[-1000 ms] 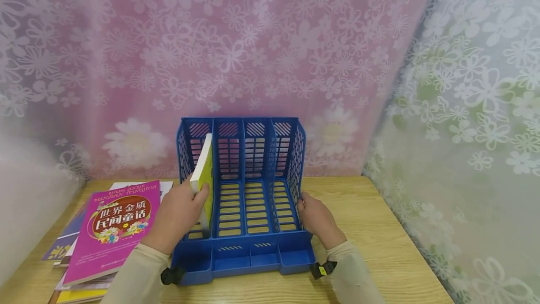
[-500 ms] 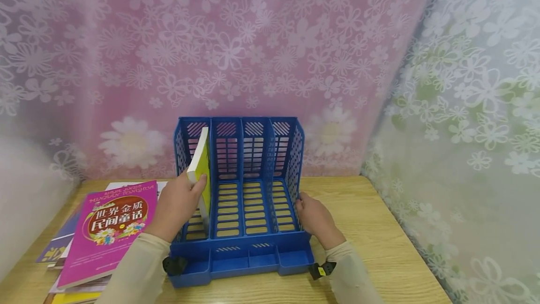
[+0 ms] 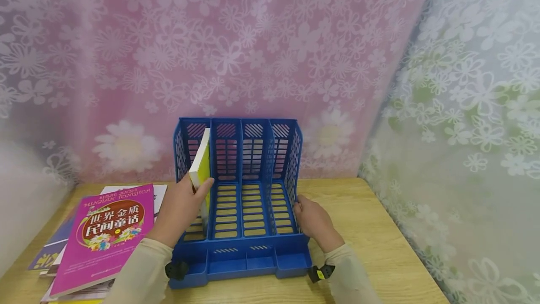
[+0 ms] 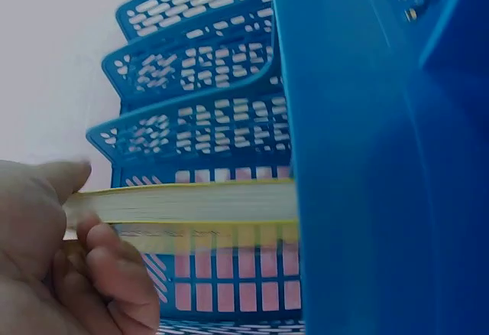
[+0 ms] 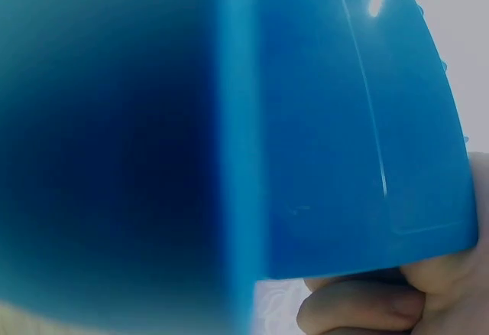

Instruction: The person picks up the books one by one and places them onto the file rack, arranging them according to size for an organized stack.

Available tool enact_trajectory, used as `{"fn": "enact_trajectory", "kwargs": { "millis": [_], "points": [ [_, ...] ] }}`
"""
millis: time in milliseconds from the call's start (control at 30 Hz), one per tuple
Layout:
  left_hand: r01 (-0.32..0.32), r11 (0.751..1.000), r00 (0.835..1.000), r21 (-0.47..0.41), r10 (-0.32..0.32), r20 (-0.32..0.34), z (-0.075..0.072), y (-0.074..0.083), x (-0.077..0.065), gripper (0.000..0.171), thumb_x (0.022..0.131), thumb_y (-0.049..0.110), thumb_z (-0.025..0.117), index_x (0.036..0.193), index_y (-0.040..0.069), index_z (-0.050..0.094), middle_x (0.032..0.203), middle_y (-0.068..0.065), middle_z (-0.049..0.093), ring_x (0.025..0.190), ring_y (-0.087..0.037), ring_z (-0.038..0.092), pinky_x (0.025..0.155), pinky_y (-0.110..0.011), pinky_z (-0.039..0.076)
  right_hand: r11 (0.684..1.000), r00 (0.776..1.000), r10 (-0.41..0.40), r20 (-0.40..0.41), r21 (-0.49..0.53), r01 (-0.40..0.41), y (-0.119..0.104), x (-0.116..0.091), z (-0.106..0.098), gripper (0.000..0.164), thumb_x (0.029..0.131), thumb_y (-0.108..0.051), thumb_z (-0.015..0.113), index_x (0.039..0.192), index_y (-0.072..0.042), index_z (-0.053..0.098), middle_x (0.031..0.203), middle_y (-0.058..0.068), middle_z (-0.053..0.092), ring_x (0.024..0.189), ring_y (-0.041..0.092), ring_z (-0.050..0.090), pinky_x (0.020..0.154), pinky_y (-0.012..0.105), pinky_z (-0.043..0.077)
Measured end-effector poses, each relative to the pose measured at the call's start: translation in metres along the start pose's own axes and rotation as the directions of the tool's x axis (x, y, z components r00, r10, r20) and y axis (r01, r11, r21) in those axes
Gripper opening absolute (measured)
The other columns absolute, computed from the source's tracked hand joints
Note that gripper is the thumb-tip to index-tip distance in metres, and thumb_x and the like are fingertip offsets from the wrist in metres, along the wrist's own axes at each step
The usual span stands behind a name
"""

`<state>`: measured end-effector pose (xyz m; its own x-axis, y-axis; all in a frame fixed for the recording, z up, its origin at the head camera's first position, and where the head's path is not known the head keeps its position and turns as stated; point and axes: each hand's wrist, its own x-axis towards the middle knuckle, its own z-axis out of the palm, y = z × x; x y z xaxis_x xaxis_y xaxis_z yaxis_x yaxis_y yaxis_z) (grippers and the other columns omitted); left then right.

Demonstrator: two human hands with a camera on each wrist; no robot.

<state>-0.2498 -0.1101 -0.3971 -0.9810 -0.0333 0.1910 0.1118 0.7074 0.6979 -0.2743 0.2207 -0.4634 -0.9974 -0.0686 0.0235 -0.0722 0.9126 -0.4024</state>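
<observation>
In the head view my left hand [image 3: 181,208] holds a thick book [image 3: 202,168] with a yellow-green cover by its near edge. The book stands on end in the leftmost slot of a blue plastic file rack [image 3: 240,242], close to the first divider. From the left wrist, its white page edges [image 4: 199,203] show, with my thumb on one side and curled fingers on the other. My right hand [image 3: 316,222] grips the rack's right side wall. In the right wrist view, curled fingers [image 5: 359,304] sit at the edge of the blue plastic.
A stack of books lies on the wooden table [image 3: 350,210] at the left, a magenta book [image 3: 105,243] on top. Small open trays [image 3: 228,266] run along the rack's front. Flowered curtains [image 3: 253,50] hang behind and to the right.
The book has tilted and shifted slightly within the left slot. My left thumb now reaches further across its cover. The right hand keeps its place on the rack's side.
</observation>
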Motion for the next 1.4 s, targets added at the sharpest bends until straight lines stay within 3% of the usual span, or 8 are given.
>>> {"fn": "enact_trajectory", "kwargs": {
  "millis": [133,367,467,633,867,1100,1200,1400],
  "points": [
    [-0.032,0.999,0.999,-0.006,0.033,0.020,0.000,0.002,-0.006,0.072,0.099,0.056,0.062,0.146,0.004,0.043,0.079,-0.007,0.056,0.060,-0.019,0.052,0.051,-0.034,0.043,1.000,1.000,-0.008,-0.010,-0.002,0.008,-0.001,0.000,0.000,0.042,0.112,-0.024,0.042,0.144,-0.002,0.056,0.128,0.020,0.069,0.113,0.039,0.068,0.094,0.056,0.053],
    [-0.065,0.997,0.998,-0.047,0.065,0.000,-0.008,-0.004,-0.022,0.037,0.100,0.026,0.064,0.129,0.006,0.052,0.075,-0.007,0.049,0.059,-0.020,0.049,0.048,-0.031,0.042,1.000,1.000,-0.013,-0.007,-0.020,0.013,0.001,0.000,0.001,0.040,0.112,-0.024,0.042,0.141,-0.002,0.058,0.127,0.020,0.070,0.112,0.038,0.069,0.092,0.055,0.054],
    [-0.064,0.997,0.998,-0.049,0.064,0.006,-0.009,-0.009,-0.027,0.039,0.099,0.019,0.060,0.136,0.007,0.052,0.077,-0.007,0.049,0.058,-0.020,0.048,0.047,-0.032,0.042,1.000,1.000,-0.017,-0.001,-0.023,0.017,0.001,0.001,0.001,0.041,0.112,-0.024,0.042,0.142,-0.001,0.057,0.128,0.021,0.069,0.113,0.039,0.068,0.094,0.055,0.054],
    [-0.025,0.999,1.000,-0.021,0.025,0.002,-0.012,-0.015,-0.033,0.054,0.100,0.017,0.057,0.152,0.006,0.046,0.080,-0.006,0.053,0.059,-0.019,0.048,0.049,-0.031,0.042,1.000,1.000,-0.007,0.013,-0.013,0.007,0.001,0.001,0.000,0.042,0.112,-0.024,0.042,0.143,-0.001,0.056,0.130,0.021,0.068,0.114,0.039,0.068,0.094,0.056,0.053],
    [0.052,0.988,0.999,0.147,-0.049,-0.020,-0.023,-0.035,-0.036,0.038,0.102,0.022,0.058,0.135,0.003,0.061,0.079,-0.006,0.063,0.058,-0.019,0.051,0.048,-0.032,0.041,1.000,1.000,-0.003,0.008,-0.011,0.003,0.001,0.000,0.000,0.043,0.112,-0.024,0.042,0.144,0.000,0.055,0.135,0.021,0.066,0.119,0.041,0.065,0.099,0.057,0.050],
    [0.155,0.948,0.977,0.279,-0.189,0.098,-0.023,-0.062,-0.033,0.049,0.102,0.033,0.061,0.133,-0.005,0.063,0.108,-0.024,0.072,0.090,-0.037,0.069,0.072,-0.053,0.057,1.000,1.000,-0.015,-0.001,-0.013,0.015,0.002,0.002,0.000,0.041,0.111,-0.024,0.042,0.142,-0.001,0.057,0.129,0.020,0.068,0.114,0.039,0.067,0.095,0.057,0.052],
    [0.150,0.954,0.974,0.260,-0.189,0.129,-0.020,-0.068,-0.034,0.052,0.102,0.034,0.060,0.138,-0.004,0.060,0.112,-0.024,0.071,0.089,-0.035,0.069,0.071,-0.052,0.057,1.000,1.000,-0.017,-0.002,-0.013,0.017,0.003,0.002,0.001,0.041,0.111,-0.024,0.043,0.142,-0.002,0.057,0.129,0.020,0.069,0.114,0.039,0.067,0.095,0.057,0.052],
    [0.103,0.989,0.994,0.103,-0.105,0.013,-0.019,-0.064,-0.037,0.052,0.100,0.029,0.060,0.145,0.004,0.053,0.121,-0.018,0.070,0.098,-0.034,0.069,0.077,-0.051,0.058,1.000,1.000,-0.016,-0.005,-0.006,0.016,0.003,0.002,0.001,0.039,0.111,-0.024,0.043,0.139,-0.003,0.059,0.124,0.018,0.071,0.110,0.038,0.069,0.092,0.056,0.053]
  ]
}}
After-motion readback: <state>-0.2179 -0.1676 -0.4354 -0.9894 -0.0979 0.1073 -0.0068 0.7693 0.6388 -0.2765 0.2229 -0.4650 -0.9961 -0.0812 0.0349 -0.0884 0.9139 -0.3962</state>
